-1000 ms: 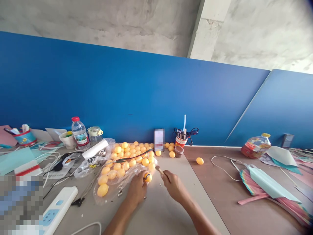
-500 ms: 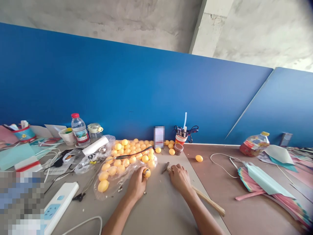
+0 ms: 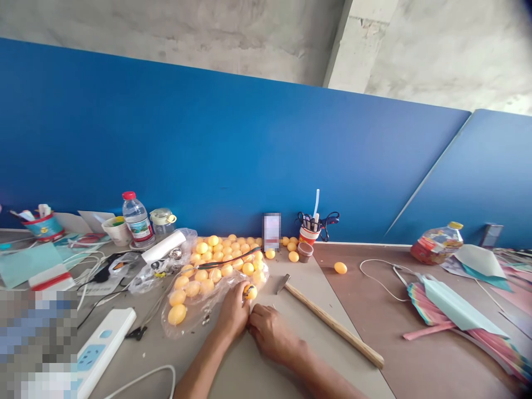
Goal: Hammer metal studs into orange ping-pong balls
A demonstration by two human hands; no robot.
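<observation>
My left hand (image 3: 233, 311) is closed around an orange ping-pong ball (image 3: 250, 292) with dark markings, low over the grey part of the desk. Beside it, my right hand (image 3: 272, 331) has its fingers curled together, close to the left fingers; what they pinch, if anything, is hidden. To the right lies a hammer (image 3: 332, 321) with a wooden handle and small metal head, untouched by either hand. Many more orange balls (image 3: 192, 288) rest in and around a clear plastic bag (image 3: 195, 316) beyond my left hand.
A paper cup (image 3: 308, 235) with pens and cable stands at the back beside a small brown tub (image 3: 305, 252). One ball (image 3: 340, 268) lies right of it. A power strip (image 3: 103, 349), cords and a water bottle (image 3: 138, 221) are left; a folded fan (image 3: 457, 310) lies right.
My right hand has left the hammer's head end and moved left and nearer, beside my left hand. The hammer stays on the desk. My left hand still holds the ball.
</observation>
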